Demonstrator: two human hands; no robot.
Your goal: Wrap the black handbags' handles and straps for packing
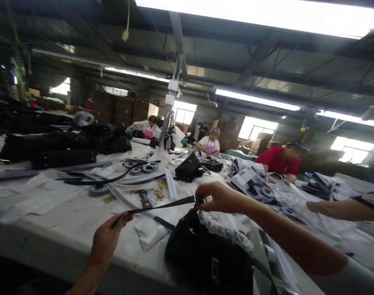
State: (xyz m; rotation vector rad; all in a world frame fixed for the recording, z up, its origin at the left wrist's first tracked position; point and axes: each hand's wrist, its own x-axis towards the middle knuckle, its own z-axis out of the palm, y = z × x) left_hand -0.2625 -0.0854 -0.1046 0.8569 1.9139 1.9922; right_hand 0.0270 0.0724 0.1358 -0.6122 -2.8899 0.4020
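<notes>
A black handbag (205,254) with gold hardware stands at the near edge of the table, bubble wrap (226,233) bunched along its top. From its upper side a black strap (165,205) stretches out to the left. My left hand (105,237) pinches the strap toward its left end. My right hand (219,197) has thumb and fingers closed on the strap by its metal buckle (197,198), just above the bag. Between the two hands the strap runs nearly straight. My right forearm passes over the bag's right side.
Several black bags (64,157) are piled at the left. Loose straps (113,178), brown scraps (159,190) and another black bag (188,167) lie mid-table. Wrapped grey-and-black pieces (251,180) are heaped at right, near a co-worker's arm (334,209). Other people work across the table.
</notes>
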